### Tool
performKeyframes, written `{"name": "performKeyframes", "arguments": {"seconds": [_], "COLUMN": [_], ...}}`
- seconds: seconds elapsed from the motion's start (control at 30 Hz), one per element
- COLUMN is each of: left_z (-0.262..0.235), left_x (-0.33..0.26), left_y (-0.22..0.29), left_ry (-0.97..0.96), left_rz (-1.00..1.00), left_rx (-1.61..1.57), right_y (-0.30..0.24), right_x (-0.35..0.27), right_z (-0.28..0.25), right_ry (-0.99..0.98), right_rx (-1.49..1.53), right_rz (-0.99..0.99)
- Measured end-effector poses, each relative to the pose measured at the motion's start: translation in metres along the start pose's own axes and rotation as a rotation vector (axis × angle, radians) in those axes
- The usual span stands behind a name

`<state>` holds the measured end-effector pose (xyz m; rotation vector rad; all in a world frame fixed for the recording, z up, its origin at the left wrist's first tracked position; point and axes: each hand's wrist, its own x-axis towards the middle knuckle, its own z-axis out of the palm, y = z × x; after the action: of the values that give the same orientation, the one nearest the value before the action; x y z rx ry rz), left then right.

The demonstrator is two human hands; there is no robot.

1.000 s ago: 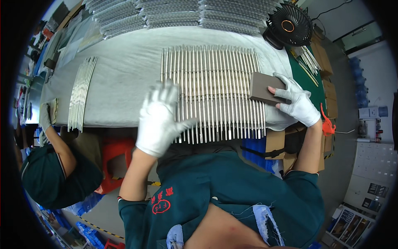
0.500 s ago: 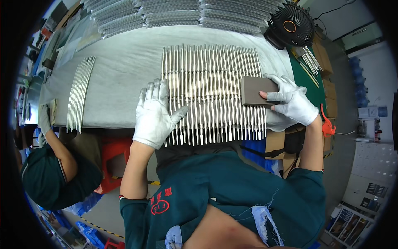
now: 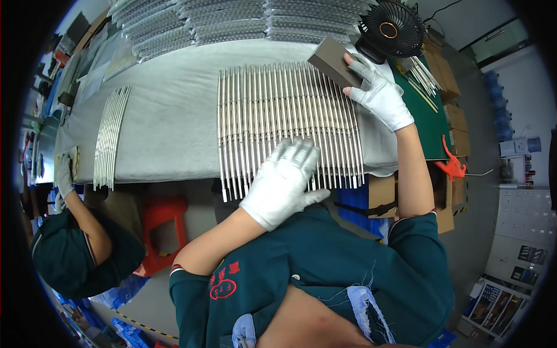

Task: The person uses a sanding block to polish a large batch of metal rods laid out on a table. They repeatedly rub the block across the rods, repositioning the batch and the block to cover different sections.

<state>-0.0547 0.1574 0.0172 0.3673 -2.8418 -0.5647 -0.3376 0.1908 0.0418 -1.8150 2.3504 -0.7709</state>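
A row of slim silver metal rods (image 3: 264,110) lies side by side on the cloth-covered table in front of me. My left hand (image 3: 284,182), in a white glove, rests flat over the near ends of the rods with its fingers stretched out. In my right hand (image 3: 377,93), also gloved, is a grey-brown rectangular block (image 3: 335,61). It is tilted over the far right corner of the row, gripped at its right end. Bare fingertips poke out of that glove. Whether the block touches the rods cannot be made out.
A smaller bundle of rods (image 3: 112,139) lies to the left. Stacks of bubble-wrapped packs (image 3: 226,23) line the back beside a black fan (image 3: 391,29). Loose rods (image 3: 423,78) lie on a green mat. Another person's gloved hand (image 3: 64,174) is at far left, near a red stool (image 3: 162,232).
My right hand has carried the block from the row's right side up to its far right corner, turning it. My left hand has slid right and nearer, from the left edge onto the near ends.
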Motion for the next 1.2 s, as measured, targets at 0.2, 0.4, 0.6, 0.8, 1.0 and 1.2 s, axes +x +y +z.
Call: {"name": "performKeyframes", "arguments": {"seconds": [0.2, 0.4, 0.6, 0.8, 1.0, 1.2], "left_z": [0.028, 0.039, 0.023, 0.015, 0.010, 0.009], "left_x": [0.013, 0.007, 0.006, 0.010, 0.013, 0.014], "left_y": [0.015, 0.018, 0.020, 0.017, 0.019, 0.018], "left_ry": [0.033, 0.119, 0.102, 0.095, 0.074, 0.078], "left_rz": [0.048, 0.058, 0.068, 0.131, 0.191, 0.203], "left_rx": [0.111, 0.145, 0.038, 0.078, 0.129, 0.128], "right_y": [0.014, 0.005, -0.002, -0.007, 0.006, -0.027], "right_x": [0.003, 0.011, 0.005, 0.004, 0.017, 0.006], "right_z": [-0.005, 0.006, -0.001, -0.013, -0.020, 0.002], "right_ry": [-0.095, -0.286, -0.261, -0.414, -0.475, -0.333], "right_rx": [-0.124, -0.234, -0.201, 0.024, 0.119, -0.165], "right_rz": [0.071, 0.032, 0.011, -0.262, -0.252, -0.397]}}
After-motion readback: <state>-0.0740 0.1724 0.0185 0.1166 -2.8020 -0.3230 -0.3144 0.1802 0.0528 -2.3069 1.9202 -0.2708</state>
